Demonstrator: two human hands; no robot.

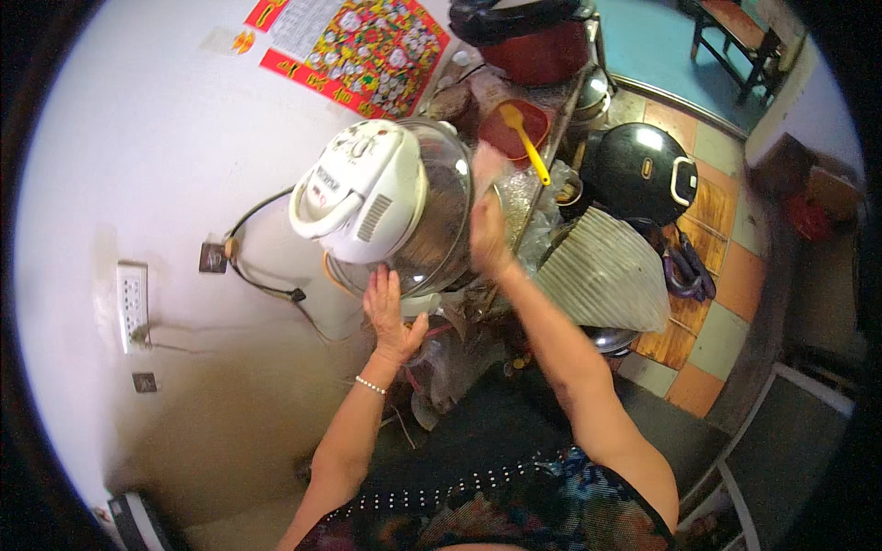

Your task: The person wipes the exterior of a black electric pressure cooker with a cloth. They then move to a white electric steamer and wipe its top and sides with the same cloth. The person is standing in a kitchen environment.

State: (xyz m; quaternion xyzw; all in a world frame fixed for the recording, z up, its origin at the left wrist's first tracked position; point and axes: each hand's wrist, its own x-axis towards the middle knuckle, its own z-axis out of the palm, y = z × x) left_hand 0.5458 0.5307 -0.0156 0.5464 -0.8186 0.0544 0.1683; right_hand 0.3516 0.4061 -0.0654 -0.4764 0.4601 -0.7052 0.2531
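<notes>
A halogen oven with a white plastic lid unit [372, 193] and a clear glass bowl [448, 206] stands against the wall. My left hand [389, 310], a beaded bracelet at its wrist, lies on the near side of the glass with the fingers spread. My right hand [489, 234] is upright at the right side of the bowl, somewhat blurred; whether it touches the glass I cannot tell. Beyond it, a yellow silicone brush or spatula [529, 148] rests across a red bowl [506, 127].
A corrugated translucent sheet [606, 275], a black rice cooker [644, 172] and eggplants [689, 268] are at the right. A dark red bucket [537, 52] stands at the back. A power cord [258, 286] hangs at the wall beside a power strip [132, 306].
</notes>
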